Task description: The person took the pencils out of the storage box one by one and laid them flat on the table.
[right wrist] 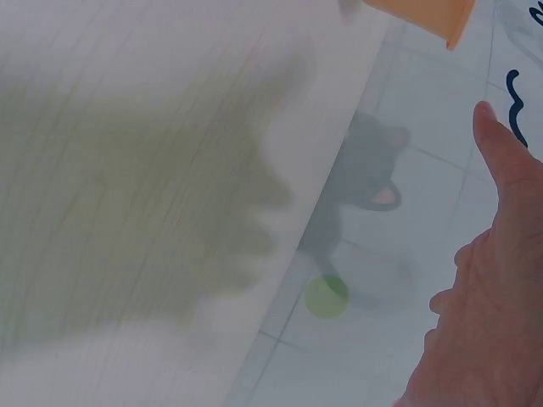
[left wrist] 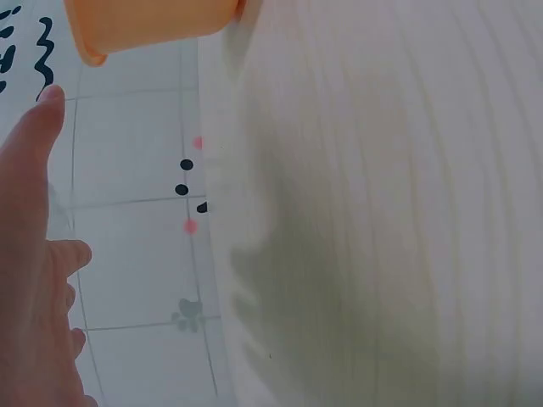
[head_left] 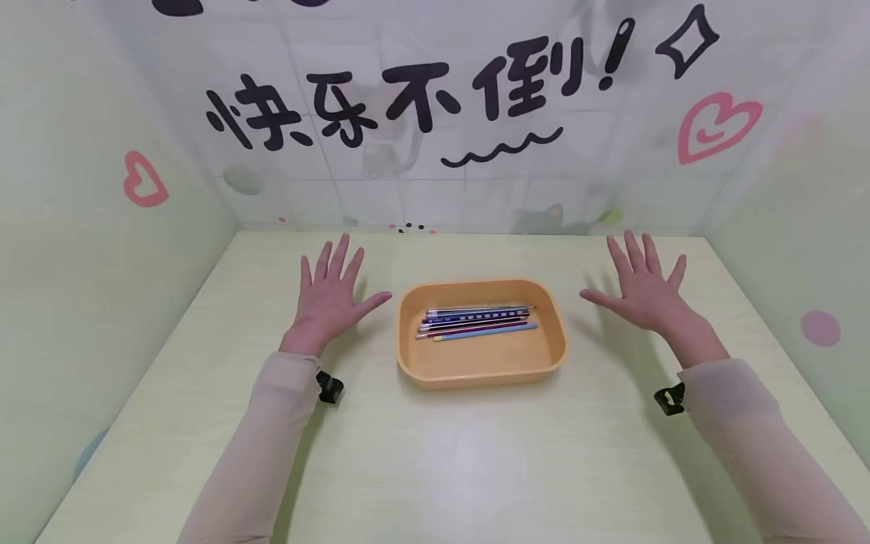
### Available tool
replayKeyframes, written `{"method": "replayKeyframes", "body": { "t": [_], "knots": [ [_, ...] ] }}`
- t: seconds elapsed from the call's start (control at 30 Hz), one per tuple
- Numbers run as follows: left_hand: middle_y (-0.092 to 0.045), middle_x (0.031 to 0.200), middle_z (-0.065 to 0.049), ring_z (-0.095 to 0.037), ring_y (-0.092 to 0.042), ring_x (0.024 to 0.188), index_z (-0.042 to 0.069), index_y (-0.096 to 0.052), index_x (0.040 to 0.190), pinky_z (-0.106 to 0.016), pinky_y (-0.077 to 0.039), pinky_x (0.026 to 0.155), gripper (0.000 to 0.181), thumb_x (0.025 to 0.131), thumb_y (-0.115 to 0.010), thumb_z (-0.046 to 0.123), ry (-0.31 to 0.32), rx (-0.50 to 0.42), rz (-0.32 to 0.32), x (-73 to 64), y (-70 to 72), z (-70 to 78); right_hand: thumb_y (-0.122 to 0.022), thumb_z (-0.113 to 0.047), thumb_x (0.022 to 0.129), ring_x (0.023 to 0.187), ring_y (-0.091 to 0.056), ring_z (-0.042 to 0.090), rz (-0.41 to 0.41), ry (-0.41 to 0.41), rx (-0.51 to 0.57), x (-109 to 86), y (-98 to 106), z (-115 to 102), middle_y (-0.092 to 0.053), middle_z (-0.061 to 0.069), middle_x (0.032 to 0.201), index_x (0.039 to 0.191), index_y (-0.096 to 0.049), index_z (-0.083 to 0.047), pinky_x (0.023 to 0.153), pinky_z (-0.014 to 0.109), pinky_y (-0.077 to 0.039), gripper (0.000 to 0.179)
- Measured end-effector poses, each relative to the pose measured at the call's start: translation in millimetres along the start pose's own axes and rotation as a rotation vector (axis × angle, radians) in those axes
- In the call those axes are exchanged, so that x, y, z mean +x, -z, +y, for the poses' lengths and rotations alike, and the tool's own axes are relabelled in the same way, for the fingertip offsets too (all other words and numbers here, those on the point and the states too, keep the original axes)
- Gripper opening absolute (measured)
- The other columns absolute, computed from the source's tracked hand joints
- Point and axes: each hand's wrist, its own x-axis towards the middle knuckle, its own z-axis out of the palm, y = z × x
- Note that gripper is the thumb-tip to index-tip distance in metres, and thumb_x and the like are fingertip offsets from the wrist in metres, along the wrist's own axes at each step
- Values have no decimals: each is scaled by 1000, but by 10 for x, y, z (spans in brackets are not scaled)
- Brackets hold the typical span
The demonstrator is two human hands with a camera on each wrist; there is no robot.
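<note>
An orange rectangular tray (head_left: 476,370) with rounded corners stands in the middle of the table. Several pencils (head_left: 479,321) in blue, purple and dark colours lie side by side in it, toward its back. To the left of the tray my left hand (head_left: 328,298) is spread over the table, fingers straight and thumb toward the tray. My right hand (head_left: 646,291) spreads the same way on the right side, its thumb also toward the tray. Both hands hold nothing and cast shadows on the tabletop. In each wrist view, part of the tray's wall (left wrist: 157,21) shows at the top.
The pale wood-grain table (head_left: 448,468) is bounded by a printed back wall (head_left: 421,196) with black lettering, and by side walls (head_left: 102,287) left and right. A black wrist mount (head_left: 331,387) sits at the left cuff, another mount (head_left: 671,399) at the right.
</note>
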Motion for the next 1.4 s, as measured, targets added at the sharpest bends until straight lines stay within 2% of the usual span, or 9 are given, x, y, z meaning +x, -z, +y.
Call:
{"method": "replayKeyframes", "body": {
  "t": [0.5,0.9,1.2,1.4],
  "knots": [
    [9,169,-2,-33,6,156,19,-14,161,-62,8,122,95,89,-46,74,-69,-47,-10,-25,110,162,-51,-65,92,152,23,36,14,39,36,-88,96,-111,23,10,165,160,10,-15,106,78,18,104],
    [8,169,-2,-33,6,157,20,-12,161,-62,7,122,97,89,-40,78,-99,-43,-42,-86,82,228,-52,-65,92,153,21,35,17,98,69,-163,106,-212,23,8,166,160,8,-14,107,78,16,105],
    [5,169,-4,-34,3,157,19,-14,161,-61,7,122,96,89,-42,76,-123,-49,-48,-122,87,276,-54,-64,92,154,17,36,0,113,71,-212,87,-252,20,9,166,160,8,-14,108,78,15,105],
    [3,170,-6,-34,0,157,18,-15,161,-60,4,123,95,90,-45,73,-137,-46,-42,-133,74,291,-58,-62,90,155,13,37,-23,143,122,-246,54,-308,16,10,167,159,9,-12,109,76,15,109]
  ]
}}
